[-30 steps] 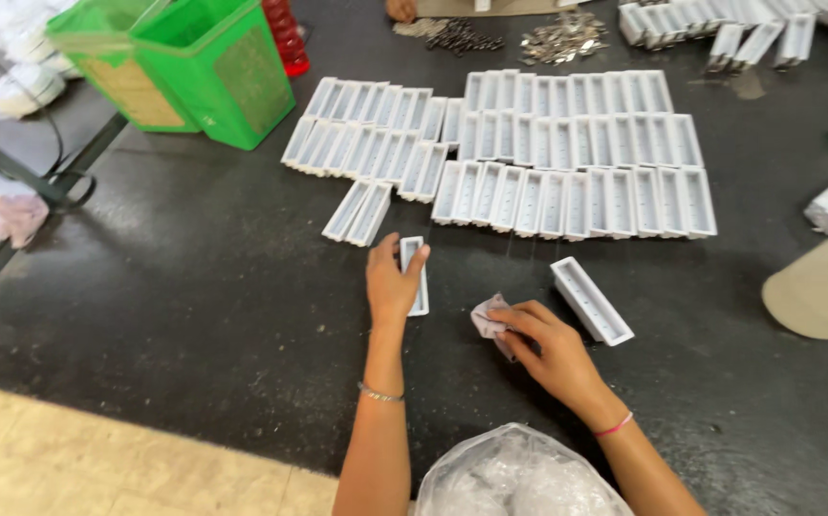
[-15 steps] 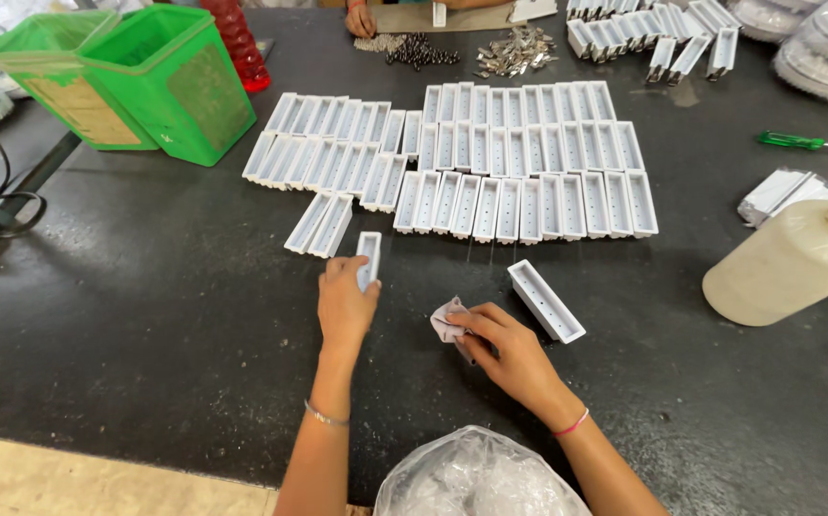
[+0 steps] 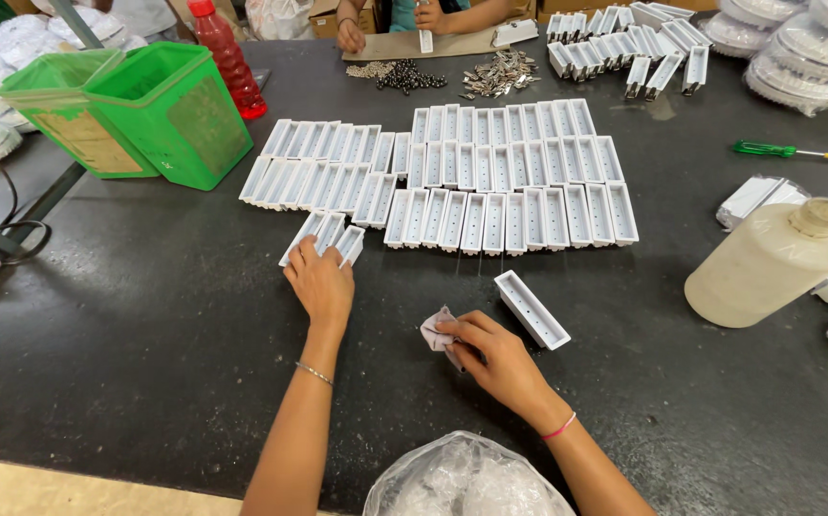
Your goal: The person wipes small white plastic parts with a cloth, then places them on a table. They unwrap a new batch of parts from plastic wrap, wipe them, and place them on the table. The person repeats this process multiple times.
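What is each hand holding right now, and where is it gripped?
The right hand pinches a small pale cloth by its edge, between the fingers. The left hand lies on a white tray, touching its near end; a real grip cannot be told.

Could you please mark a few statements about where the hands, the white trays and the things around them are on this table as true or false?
1. The left hand rests on the white trays at the near left of the rows. True.
2. The right hand holds a screwdriver. False: it pinches a small cloth; the green-handled screwdriver lies apart at the far right.
3. A single tray lies alone, beside the right hand. True.
4. The green bins stand to the right of the rows. False: they stand to the left.
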`<state>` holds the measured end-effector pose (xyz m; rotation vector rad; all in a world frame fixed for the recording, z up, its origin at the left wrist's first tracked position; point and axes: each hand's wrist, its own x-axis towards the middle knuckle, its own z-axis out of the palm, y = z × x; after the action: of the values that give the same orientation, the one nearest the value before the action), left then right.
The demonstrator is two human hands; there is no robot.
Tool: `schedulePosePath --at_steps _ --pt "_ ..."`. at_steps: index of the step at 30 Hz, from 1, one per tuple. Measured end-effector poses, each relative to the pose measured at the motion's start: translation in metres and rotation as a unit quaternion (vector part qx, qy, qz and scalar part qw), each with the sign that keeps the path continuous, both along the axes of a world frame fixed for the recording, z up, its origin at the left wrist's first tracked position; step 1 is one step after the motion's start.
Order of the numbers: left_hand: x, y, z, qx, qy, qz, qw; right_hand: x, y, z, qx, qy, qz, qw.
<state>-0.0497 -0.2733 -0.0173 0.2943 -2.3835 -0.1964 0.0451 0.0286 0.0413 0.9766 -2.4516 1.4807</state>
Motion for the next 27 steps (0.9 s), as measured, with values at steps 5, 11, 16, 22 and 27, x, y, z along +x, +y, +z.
schedulePosePath --at_steps 5,11,16,22,27 --pt "-0.024 -0.019 -0.008 0.013 0.005 -0.036 0.999 0.002 0.001 0.003 0.009 -0.009 -0.006 1.0" --pt "-0.036 -0.034 -0.013 0.047 -0.07 -0.047 0.995 0.003 0.002 0.005 0.01 -0.027 -0.008 1.0" --pt "-0.031 -0.035 -0.01 0.037 -0.088 -0.053 0.994 0.003 0.002 0.005 0.016 -0.016 -0.007 1.0" --pt "-0.022 -0.041 -0.005 0.022 -0.078 -0.025 0.996 0.003 0.004 0.006 0.009 -0.013 -0.008 1.0" --pt "-0.022 -0.065 -0.004 -0.002 -0.066 -0.009 0.998 0.004 0.003 0.004 0.012 0.017 -0.005 1.0"
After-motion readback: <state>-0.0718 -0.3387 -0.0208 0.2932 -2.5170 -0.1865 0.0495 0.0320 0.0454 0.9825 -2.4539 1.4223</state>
